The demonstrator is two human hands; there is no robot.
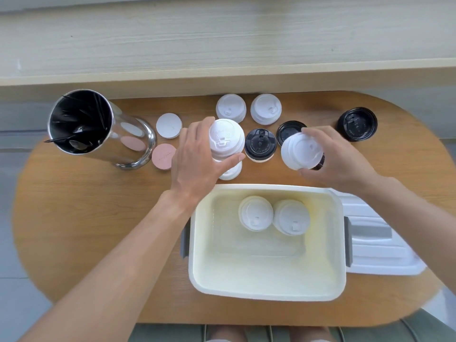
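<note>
The person's left hand (197,154) is curled around a tall white lid (225,139) over the middle of the wooden table (86,218) — thumb on the near side, fingers on the far side, so the grip is closed on it. Under it there is more white, a cup or further lids; I cannot tell which. The right hand (338,156) grasps a tilted white lid (302,151) in a similar way, thumb below and fingers above, and a small dark piece shows under its right edge. Both lids are held just behind the white bin (266,280), which contains two white-lidded cups (256,213) close side by side. Between the two hands stands a black-lidded cup (260,144). Two more white lids (230,108) sit at the back edge of the table, and one black lid (357,123) lies far to the right. On the left stands a steel canister (128,144) with dark utensils inside — near it lie a white disc (169,125) and a pink disc (164,156).
</note>
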